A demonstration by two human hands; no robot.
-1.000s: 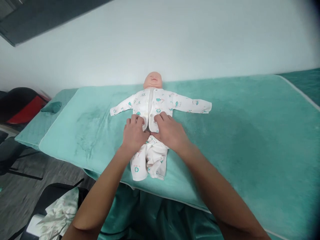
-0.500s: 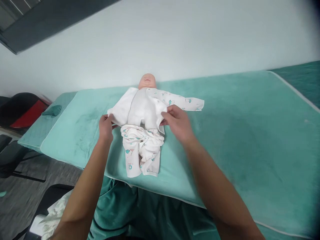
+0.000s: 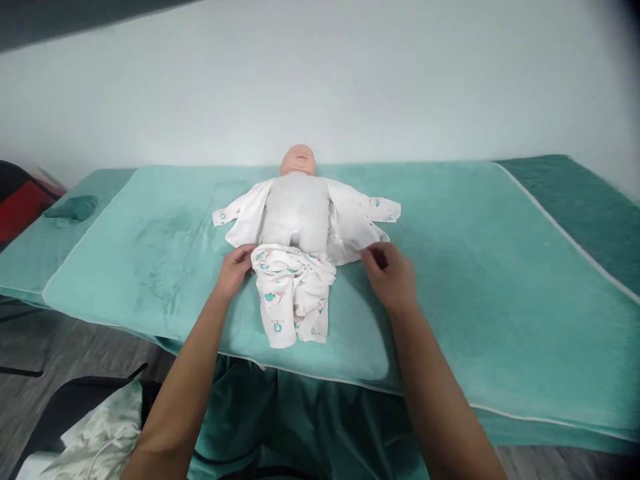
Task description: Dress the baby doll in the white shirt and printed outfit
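A baby doll (image 3: 297, 207) with a white body lies on its back on the green-covered bed. Its white printed baby shirt (image 3: 353, 207) is spread open at the front, with both sleeves stretched sideways. Printed baby pants (image 3: 294, 293) are bunched over the doll's legs. My left hand (image 3: 234, 272) is closed at the left edge of the pants' waistband, its fingertips partly hidden. With thumb and fingers pinched, my right hand (image 3: 391, 275) holds the lower corner of the shirt's right-side flap.
A green cover (image 3: 475, 300) spreads over the bed, which stands against a white wall (image 3: 350, 80). A small dark green cloth (image 3: 73, 208) lies at the far left. Pale fabric (image 3: 103, 433) rests on a black chair (image 3: 65, 407) at lower left.
My left hand has let go of the left shirt flap and moved down to the pants. My right hand has drawn the other flap outward to the right. The view has turned slightly.
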